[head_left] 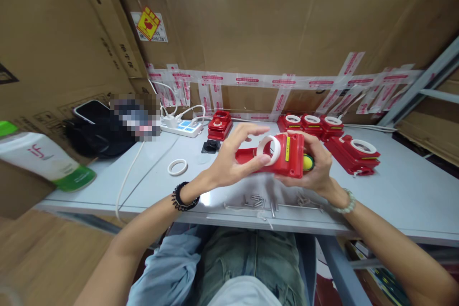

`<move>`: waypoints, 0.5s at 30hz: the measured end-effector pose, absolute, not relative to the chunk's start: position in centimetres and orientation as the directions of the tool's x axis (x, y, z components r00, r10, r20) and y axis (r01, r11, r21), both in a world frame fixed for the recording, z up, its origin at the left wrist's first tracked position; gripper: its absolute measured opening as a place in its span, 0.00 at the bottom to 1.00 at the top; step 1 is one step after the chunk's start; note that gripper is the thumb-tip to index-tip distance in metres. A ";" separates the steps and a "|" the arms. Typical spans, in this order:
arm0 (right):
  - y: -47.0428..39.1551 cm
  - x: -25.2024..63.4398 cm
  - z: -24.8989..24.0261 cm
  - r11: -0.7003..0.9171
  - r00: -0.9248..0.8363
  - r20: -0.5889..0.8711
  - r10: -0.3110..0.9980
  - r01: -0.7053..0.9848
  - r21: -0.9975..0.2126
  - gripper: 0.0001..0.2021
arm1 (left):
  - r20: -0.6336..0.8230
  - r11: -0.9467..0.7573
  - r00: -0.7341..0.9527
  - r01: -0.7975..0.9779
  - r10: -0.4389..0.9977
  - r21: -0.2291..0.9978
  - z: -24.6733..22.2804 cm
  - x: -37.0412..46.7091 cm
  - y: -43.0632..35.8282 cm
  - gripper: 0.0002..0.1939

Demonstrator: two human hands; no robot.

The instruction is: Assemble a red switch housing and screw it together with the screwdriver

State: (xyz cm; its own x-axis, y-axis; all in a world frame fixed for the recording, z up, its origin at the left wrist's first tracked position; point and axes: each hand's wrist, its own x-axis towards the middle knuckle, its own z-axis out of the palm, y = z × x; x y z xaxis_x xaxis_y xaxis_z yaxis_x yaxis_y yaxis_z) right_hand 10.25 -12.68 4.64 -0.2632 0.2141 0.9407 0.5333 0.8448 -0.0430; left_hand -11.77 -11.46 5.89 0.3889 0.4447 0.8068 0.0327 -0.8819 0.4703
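Note:
Both hands are raised over the table around a red housing (294, 155) with a yellow label. My left hand (238, 158) has its thumb on a white ring (275, 149) at the housing's round opening; its index finger stretches above the ring. My right hand (319, 162) is wrapped round the housing's right side, and a yellow-green round object (308, 162) shows between palm and housing. A loose white ring (177, 167) lies left of my left hand. Several small metal screws (256, 200) lie near the table's front edge, below the housing.
Several red housings with white rings (353, 153) stand at the right and back. Another red housing (219, 125) and a black part (211, 146) sit behind my left hand. A power strip (182, 125), a phone (92, 111) and a bottle (46, 160) are at the left.

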 end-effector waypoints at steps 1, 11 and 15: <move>-12.7 10.2 4.6 0.845 -0.268 0.938 0.219 0.533 -0.045 0.40 | 0.818 -0.890 0.371 0.057 0.439 0.452 5.9 -11.8 -11.3 0.20; -12.7 9.9 4.5 0.843 -0.266 0.938 0.221 0.536 -0.046 0.40 | 0.793 -0.869 0.384 0.053 0.473 0.492 5.8 -11.8 -11.2 0.25; -12.6 10.2 4.5 0.839 -0.267 0.940 0.213 0.542 -0.036 0.41 | 0.799 -0.914 0.474 0.031 0.370 0.405 6.1 -12.0 -11.3 0.27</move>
State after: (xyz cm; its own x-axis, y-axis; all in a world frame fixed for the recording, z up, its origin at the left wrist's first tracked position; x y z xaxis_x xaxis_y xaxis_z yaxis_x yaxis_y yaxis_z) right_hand 10.22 -12.56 4.52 -0.2668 0.2126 0.9400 0.5422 0.8395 -0.0359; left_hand -12.04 -11.35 6.14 0.4743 0.3698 0.7989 0.0310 -0.9140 0.4046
